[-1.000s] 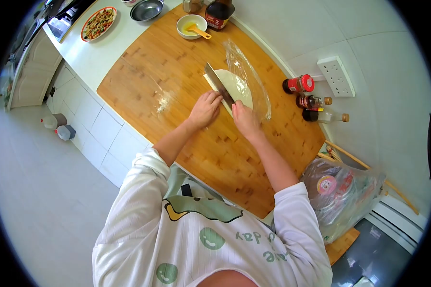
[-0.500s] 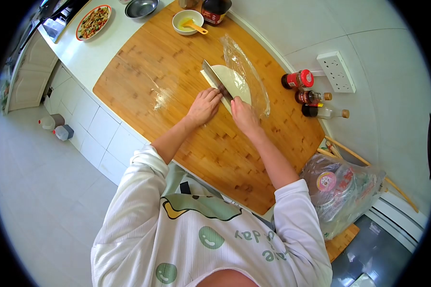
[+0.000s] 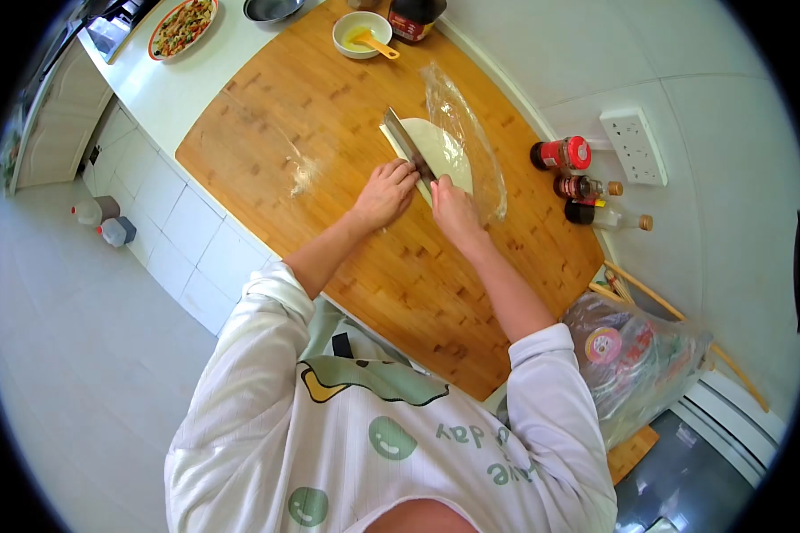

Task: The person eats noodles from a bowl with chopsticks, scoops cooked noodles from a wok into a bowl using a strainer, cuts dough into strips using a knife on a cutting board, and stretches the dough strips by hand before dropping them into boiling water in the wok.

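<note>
A flat sheet of pale dough [image 3: 443,149] lies on the wooden board, with a narrow strip of it left of the blade. My right hand [image 3: 456,211] is closed round the handle of a kitchen knife [image 3: 404,138], whose long blade lies across the dough's left part. Whether the edge has gone through is hidden. Beside the blade rests my left hand [image 3: 388,191], fingers stretched forward, their tips at the knife and the dough's edge. Clear plastic film [image 3: 471,133] lies along the dough's right side.
The wooden board [image 3: 267,115] bears a flour smear [image 3: 304,173] and a white bowl [image 3: 340,35] with an orange-handled brush. Several bottles and jars, including a red-lidded jar [image 3: 562,153], stand by the wall. A plastic bag [image 3: 631,364] sits at the right.
The view has shifted slightly, so board and objects sit a little differently in the picture. Both hands and the knife keep nearly the same place on the dough.
</note>
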A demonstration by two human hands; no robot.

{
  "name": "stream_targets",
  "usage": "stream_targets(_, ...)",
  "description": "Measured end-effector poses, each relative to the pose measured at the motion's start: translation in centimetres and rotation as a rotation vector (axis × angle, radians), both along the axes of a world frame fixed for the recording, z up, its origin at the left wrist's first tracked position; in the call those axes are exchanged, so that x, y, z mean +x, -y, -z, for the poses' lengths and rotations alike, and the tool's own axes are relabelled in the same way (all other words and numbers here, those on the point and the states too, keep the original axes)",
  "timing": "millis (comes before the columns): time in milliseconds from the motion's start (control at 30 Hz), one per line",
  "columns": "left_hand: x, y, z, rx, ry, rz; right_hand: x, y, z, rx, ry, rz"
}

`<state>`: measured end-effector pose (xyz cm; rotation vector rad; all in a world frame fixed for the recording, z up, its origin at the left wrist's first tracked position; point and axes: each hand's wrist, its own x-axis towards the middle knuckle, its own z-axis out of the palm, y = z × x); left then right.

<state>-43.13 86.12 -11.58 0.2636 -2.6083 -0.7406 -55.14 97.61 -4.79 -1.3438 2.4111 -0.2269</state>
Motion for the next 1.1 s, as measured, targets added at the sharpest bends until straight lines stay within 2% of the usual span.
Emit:
stream_targets(67,0.0,-0.1,0.0,0.001,-0.038,-0.014,0.0,-1.0,0.8,-0.035,-0.01,-0.013)
stream_targets(133,1.3,-0.7,-0.4,0.019,-0.019,-0.035,0.1,-2.2,1.4,-0.181,-0.102,-0.215)
stream_targets(167,2.1,-1.1,-0.6,0.044,0.005,-0.062,0.2,-2.5,1.0,-0.186,-0.105,-0.22)
stream_targets(233,3.4,-2.4,-0.9,0.025,-0.023,-0.099,1.1,-4.1,0.5,-0.405,-0.144,-0.192)
stream_targets(267,3.9,-3.0,-1.0,0.004,-0.058,-0.136,1.3,-4.7,0.0,-0.402,-0.141,-0.189)
stream_targets(333,4.2,-4.3,-0.5,0.017,-0.045,-0.082,1.1,-5.9,-1.6,-0.092,-0.057,-0.021)
stream_targets(433,3.1,-5.8,-0.6,0.04,-0.011,0.003,0.4,-7.1,-3.4,0.013,-0.059,-0.036)
stream_targets(1100,0.8,-7.6,-0.4,0.012,0.024,0.084,-0.1,-11.3,-2.9,0.122,-0.062,-0.067)
